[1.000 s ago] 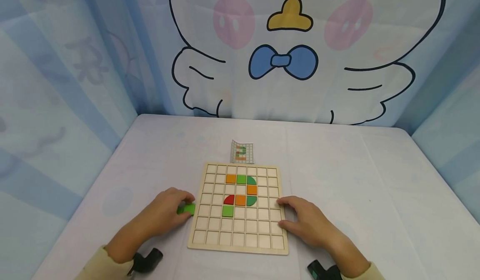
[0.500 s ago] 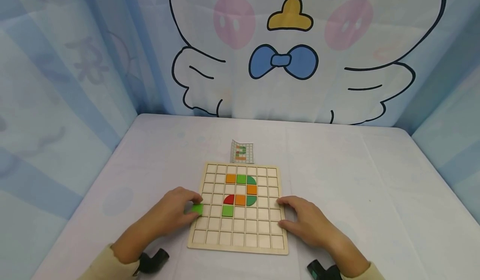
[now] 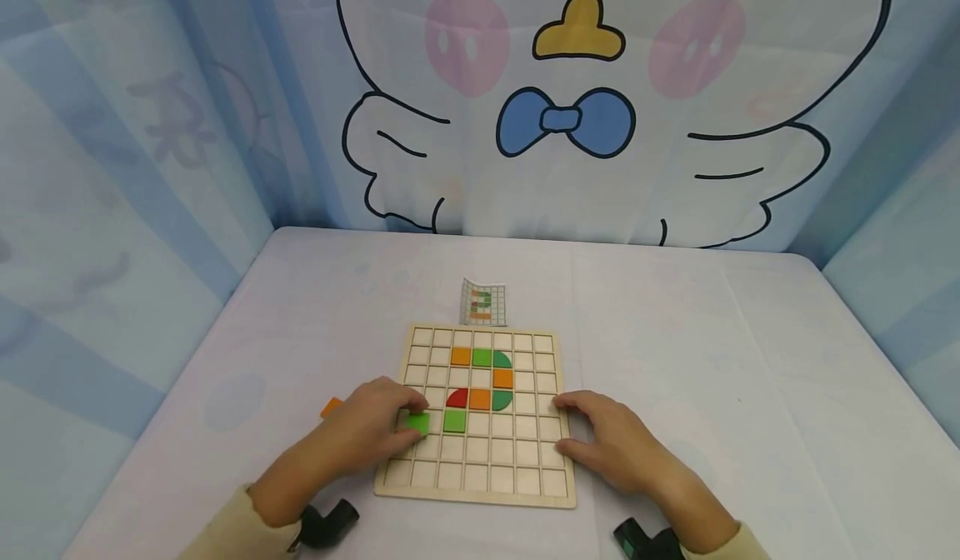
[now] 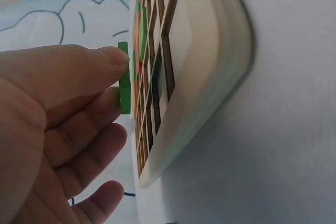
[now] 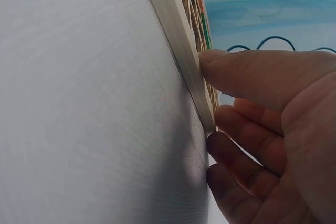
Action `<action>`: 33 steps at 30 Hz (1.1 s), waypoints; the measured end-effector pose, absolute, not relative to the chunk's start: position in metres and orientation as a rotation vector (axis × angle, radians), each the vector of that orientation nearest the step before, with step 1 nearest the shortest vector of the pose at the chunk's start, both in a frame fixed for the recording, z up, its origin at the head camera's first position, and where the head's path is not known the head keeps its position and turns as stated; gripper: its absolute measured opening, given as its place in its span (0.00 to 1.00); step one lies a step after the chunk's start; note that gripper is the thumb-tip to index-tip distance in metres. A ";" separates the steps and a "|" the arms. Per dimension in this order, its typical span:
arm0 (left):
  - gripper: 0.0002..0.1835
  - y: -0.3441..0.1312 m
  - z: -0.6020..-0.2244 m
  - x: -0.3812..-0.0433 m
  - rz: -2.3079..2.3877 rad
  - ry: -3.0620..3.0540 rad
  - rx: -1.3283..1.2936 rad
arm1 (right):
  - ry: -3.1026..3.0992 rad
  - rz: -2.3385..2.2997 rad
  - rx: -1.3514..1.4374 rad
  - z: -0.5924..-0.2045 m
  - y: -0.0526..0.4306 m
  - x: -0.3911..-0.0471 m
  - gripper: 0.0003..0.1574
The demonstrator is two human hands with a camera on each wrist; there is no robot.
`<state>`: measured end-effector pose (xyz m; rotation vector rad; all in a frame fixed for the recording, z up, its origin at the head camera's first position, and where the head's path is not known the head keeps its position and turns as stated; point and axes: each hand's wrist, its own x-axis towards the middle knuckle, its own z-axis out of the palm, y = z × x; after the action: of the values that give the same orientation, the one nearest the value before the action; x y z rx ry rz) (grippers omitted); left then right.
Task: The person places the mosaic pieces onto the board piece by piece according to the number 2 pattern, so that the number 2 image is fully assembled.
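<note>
My left hand (image 3: 369, 428) pinches a green square tile (image 3: 417, 423) between thumb and fingertips, over the left columns of a wooden grid board (image 3: 476, 499). In the left wrist view the tile (image 4: 124, 77) stands edge-on to the camera, apart from the board. My right hand (image 3: 617, 443) rests its thumb and fingertips against the board's right edge; in the right wrist view the thumb (image 5: 247, 74) touches the rim. Set in the grid are several tiles: orange squares (image 3: 480, 399), green squares (image 3: 454, 421), dark green quarter rounds (image 3: 502, 400) and a red quarter round (image 3: 458, 397).
Just behind the board stands a small pattern card (image 3: 483, 303) showing a coloured grid. An orange tile (image 3: 332, 407) lies left of the board, partly hidden by my left hand. A white cloth covers the table (image 3: 720, 360), with a printed curtain (image 3: 570, 185) behind.
My left hand has carried the green tile rightward from beside the board to over its left columns. The orange tile on the table has come into sight. The right hand stays put.
</note>
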<state>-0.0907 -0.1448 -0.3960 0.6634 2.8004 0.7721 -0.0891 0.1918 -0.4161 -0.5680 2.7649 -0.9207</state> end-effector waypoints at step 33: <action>0.14 -0.119 -0.404 -0.084 0.704 2.768 0.825 | 2.767 -0.916 -0.571 -0.412 0.193 -0.089 0.29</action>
<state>-0.0839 -0.1191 -0.4036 0.8248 2.7676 0.7045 -0.0889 0.1926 -0.4122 -0.5712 2.7667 -0.9161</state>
